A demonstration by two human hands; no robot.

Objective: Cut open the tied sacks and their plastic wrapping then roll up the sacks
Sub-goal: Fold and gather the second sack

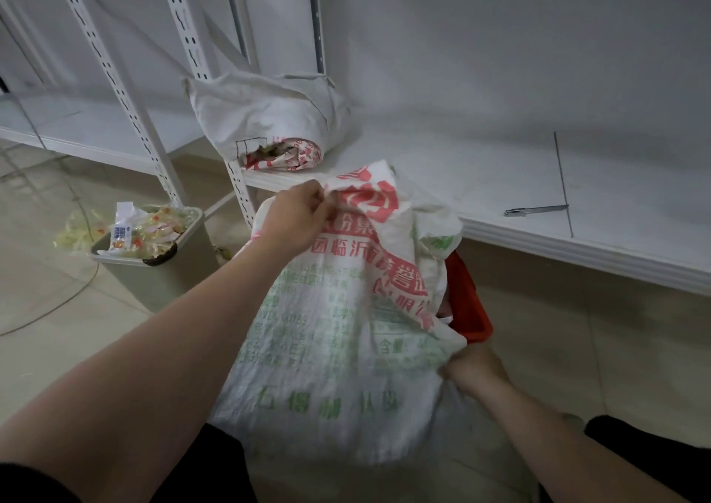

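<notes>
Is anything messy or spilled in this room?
Yes. The bin on the floor at the left is overfull: plastic wrapping heaps above its rim, and some lies on the floor beside it.

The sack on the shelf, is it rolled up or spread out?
Rolled up: the sack lies as a thick bundle on the shelf, layers coiled at its end.

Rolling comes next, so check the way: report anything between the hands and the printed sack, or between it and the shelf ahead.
Nothing visible. The left hand pinches the sack at its top, the right hand grips its lower edge. The shelf ahead holds a rolled bundle left and a cutter right, bare board between.
</notes>
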